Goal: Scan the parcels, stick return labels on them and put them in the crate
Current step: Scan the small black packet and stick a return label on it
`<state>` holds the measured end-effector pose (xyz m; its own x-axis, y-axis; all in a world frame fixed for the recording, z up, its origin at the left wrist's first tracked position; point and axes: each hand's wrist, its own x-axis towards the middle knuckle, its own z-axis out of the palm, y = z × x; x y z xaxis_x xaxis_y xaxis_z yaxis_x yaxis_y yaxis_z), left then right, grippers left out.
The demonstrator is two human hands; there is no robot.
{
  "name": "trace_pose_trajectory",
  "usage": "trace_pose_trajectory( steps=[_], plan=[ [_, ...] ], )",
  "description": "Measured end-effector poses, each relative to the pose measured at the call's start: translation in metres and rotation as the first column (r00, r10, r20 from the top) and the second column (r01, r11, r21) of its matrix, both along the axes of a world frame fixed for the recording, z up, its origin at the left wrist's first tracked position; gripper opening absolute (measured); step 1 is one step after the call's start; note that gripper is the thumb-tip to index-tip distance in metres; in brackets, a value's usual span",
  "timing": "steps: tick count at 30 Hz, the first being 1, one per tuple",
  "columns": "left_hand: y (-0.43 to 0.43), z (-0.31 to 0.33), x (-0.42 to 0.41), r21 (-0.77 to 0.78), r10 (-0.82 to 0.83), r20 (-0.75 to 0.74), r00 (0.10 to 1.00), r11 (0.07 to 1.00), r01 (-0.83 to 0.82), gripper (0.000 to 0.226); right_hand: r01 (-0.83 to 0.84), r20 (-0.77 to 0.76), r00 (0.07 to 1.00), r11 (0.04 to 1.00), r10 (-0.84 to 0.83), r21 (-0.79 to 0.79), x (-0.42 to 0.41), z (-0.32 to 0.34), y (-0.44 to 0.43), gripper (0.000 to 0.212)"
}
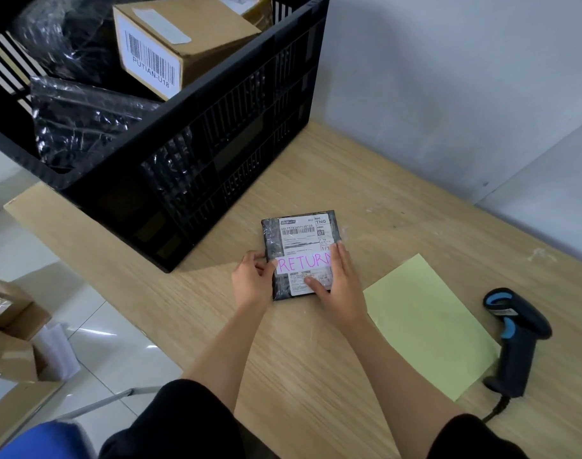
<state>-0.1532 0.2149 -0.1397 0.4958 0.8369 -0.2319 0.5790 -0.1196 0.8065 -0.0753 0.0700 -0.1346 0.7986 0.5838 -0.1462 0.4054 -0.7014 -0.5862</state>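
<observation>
A small black wrapped parcel point(301, 233) with a white shipping label lies flat on the wooden table point(365, 180). Across its label sits a white sticker reading RETURN point(302, 262) in pink. My left hand point(251, 281) grips the parcel's left edge, thumb on the sticker's left end. My right hand point(337, 279) lies flat on the sticker's right end, fingers straight, pressing it down. The black slatted crate point(216, 154) stands at the table's far left, holding a cardboard box point(180, 44) with a barcode and black wrapped parcels point(84, 124).
A pale green backing sheet point(425, 323) lies to the right of my hands. A black and blue handheld scanner point(514, 339) rests at the right, cable trailing off the front edge. Cardboard boxes point(8, 326) sit on the floor at the left. A wall runs behind the table.
</observation>
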Motion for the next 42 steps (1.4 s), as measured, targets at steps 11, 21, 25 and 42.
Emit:
trace_pose_trajectory(
  steps=[11,21,25,42],
  plan=[
    [-0.011,0.000,-0.009,-0.005,-0.064,0.047,0.997,0.998,0.065,0.041,0.116,-0.081,0.990,0.993,-0.115,0.006,-0.001,0.000,0.001,0.086],
    [-0.007,0.011,0.010,-0.502,0.137,0.193,0.972,0.865,-0.022,0.031,0.427,-0.281,0.894,0.856,-0.349,0.293,0.011,0.026,-0.002,0.060],
    [-0.009,0.031,0.015,-0.491,0.129,0.257,0.958,0.871,0.014,0.025,0.626,-0.446,0.770,0.677,-0.456,0.388,0.028,0.057,-0.009,0.047],
    [0.086,0.259,0.037,0.055,-0.022,0.513,0.858,0.998,-0.008,0.029,0.662,-0.675,0.737,0.253,-0.046,0.705,0.036,0.236,0.091,0.047]
  ],
)
